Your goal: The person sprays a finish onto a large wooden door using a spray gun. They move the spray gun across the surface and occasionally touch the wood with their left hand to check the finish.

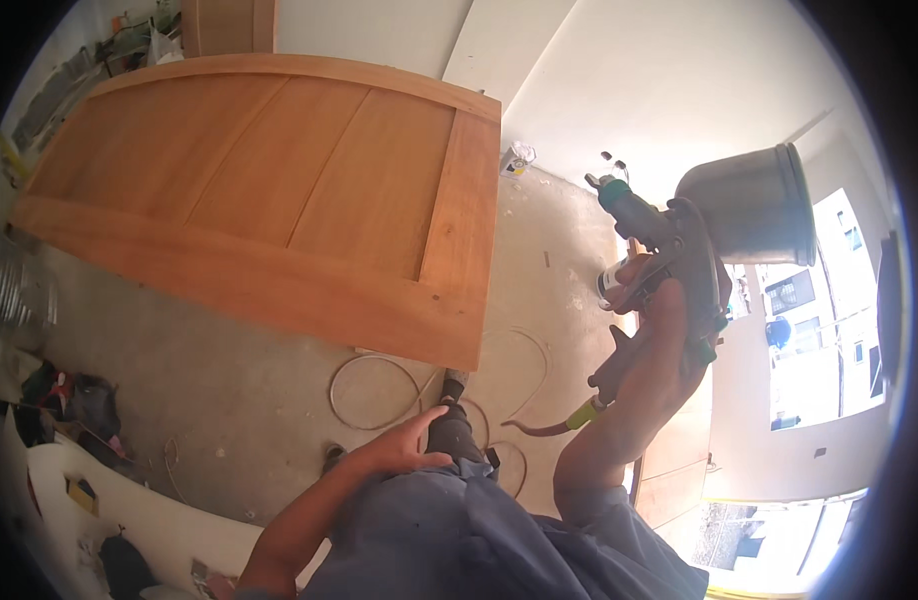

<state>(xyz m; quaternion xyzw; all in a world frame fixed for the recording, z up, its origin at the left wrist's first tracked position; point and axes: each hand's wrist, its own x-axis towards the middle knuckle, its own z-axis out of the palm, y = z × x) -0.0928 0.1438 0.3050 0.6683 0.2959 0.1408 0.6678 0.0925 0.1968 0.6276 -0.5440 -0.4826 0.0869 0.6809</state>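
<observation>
My right hand (667, 318) is wrapped round the grip of a spray gun (634, 225), raised at the right. A round metal cup (744, 205) is fixed to the gun, and its nozzle end points up and left. From the bottom of the grip, a hose with a yellow-green fitting (583, 414) trails away. Low in front of my body, my left hand (415, 445) holds nothing, thumb and fingers apart. Ahead to the left lies a wooden door panel (279, 170), raised off the floor, with frame strips and grooved boards. Neither hand touches it.
Loops of pale hose (374, 362) lie on the concrete floor (249, 375) beneath the panel's near edge. A white container (518, 158) stands by the wall, another can (609, 285) behind my right hand. Dark bags (94, 405) are heaped at the left. Windows (814, 310) are at the right.
</observation>
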